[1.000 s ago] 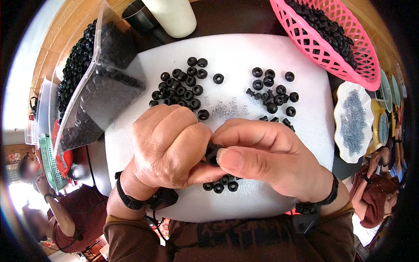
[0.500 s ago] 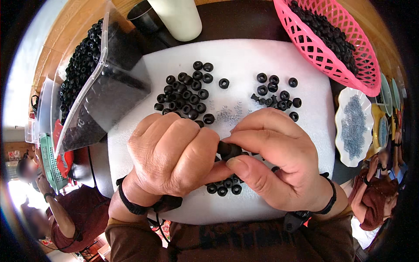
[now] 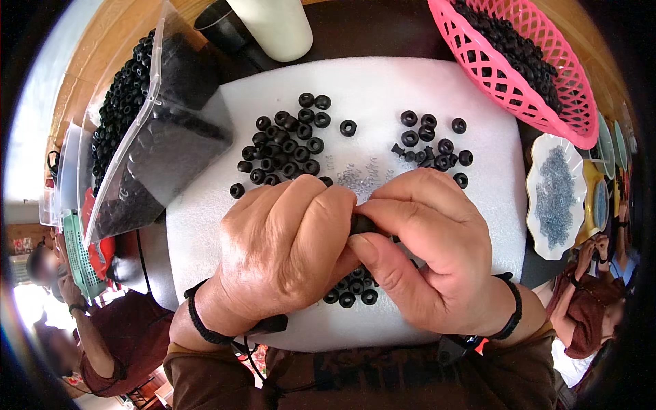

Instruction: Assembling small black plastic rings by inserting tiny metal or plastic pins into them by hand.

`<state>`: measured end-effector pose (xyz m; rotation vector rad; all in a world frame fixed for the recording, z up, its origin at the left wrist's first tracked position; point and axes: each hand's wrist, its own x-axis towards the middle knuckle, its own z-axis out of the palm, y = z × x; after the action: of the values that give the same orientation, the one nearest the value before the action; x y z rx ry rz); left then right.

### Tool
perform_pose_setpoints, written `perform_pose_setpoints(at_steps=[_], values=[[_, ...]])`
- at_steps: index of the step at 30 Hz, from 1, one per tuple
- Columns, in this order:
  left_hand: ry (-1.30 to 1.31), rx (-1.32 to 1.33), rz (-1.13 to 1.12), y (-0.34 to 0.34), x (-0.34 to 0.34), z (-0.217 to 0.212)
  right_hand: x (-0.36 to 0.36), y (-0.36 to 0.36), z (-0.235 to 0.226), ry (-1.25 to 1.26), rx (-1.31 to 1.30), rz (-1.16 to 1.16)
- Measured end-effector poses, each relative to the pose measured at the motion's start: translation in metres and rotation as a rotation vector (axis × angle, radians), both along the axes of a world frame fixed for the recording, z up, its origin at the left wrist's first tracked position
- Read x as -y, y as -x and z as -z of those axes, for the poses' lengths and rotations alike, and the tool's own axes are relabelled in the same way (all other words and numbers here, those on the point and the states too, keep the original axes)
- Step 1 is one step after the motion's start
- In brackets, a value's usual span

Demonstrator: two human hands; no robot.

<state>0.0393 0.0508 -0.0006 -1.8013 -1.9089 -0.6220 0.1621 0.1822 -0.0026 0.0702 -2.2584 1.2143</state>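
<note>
Above the middle of a white foam sheet (image 3: pixel 369 82), my two hands meet around a small black rubber part (image 3: pixel 364 224). My right hand (image 3: pixel 441 253) pinches it between thumb and forefinger. The fingers of my left hand (image 3: pixel 283 246) are curled tightly against its other side, hiding much of it. Beyond the left hand lies a loose pile of black rubber rings (image 3: pixel 287 147). A smaller group of black rubber pieces (image 3: pixel 429 140) lies beyond the right hand. Tiny clear bits (image 3: pixel 359 174) are scattered between the groups. More black rings (image 3: pixel 352 290) show below my hands.
A clear plastic bin (image 3: pixel 160 89) of black rings leans in from the left. At the far right stands a pink lattice basket (image 3: pixel 478 89) of black pieces; a white scalloped dish (image 3: pixel 536 232) holds small clear bits. A black cup (image 3: pixel 222 27) and white cylinder (image 3: pixel 277 27) stand behind. Co-workers sit on both sides.
My left hand has moved slightly right and tightened in toward the right hand, covering more of the black part. A ring at the left pile's near edge is now uncovered.
</note>
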Motion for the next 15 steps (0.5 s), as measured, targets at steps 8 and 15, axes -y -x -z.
perform_pose_setpoints(at_steps=[8, 15], values=[[0.165, 0.092, -0.09, -0.003, 0.002, -0.013, -0.001, -0.002, -0.001, 0.195, 0.1, -0.008], [0.048, 0.016, -0.004, 0.004, -0.001, -0.004, -0.003, -0.002, -0.001, 0.614, 0.3, -0.196]])
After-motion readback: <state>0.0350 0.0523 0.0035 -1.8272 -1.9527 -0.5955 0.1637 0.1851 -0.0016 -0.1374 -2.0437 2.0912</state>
